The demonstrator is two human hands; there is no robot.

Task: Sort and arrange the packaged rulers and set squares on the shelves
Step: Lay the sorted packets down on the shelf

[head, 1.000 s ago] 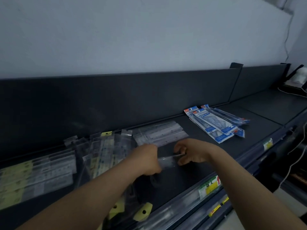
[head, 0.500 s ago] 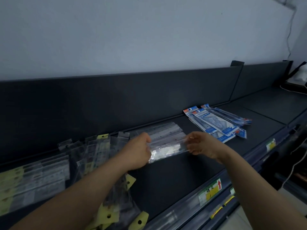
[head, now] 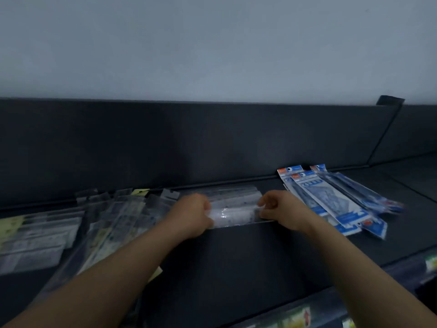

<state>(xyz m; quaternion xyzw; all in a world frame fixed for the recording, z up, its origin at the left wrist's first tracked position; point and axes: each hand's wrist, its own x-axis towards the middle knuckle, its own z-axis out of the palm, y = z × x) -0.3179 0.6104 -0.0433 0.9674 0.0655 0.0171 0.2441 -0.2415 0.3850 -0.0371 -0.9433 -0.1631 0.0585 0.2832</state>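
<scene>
A clear packaged ruler (head: pixel 233 215) lies crosswise on a small stack of similar clear packs (head: pixel 233 194) near the back of the dark shelf (head: pixel 236 261). My left hand (head: pixel 192 215) grips its left end and my right hand (head: pixel 280 209) grips its right end. To the right lies a fanned pile of blue-and-white packaged set squares (head: pixel 331 200). Left of my hands, several clear ruler packs with hang tabs (head: pixel 123 214) lie in a loose row, some with yellow cards.
The shelf's dark back panel (head: pixel 212 143) rises behind the packs, under a pale wall. Another stack of clear and yellow packs (head: pixel 35 237) sits at the far left. Price labels (head: pixel 305 316) run along the shelf's front rail. A divider (head: pixel 387 129) separates the adjoining shelf.
Both hands have carried the clear ruler pack from the shelf's front toward the back and onto the clear stack. The camera has shifted closer and to the left.
</scene>
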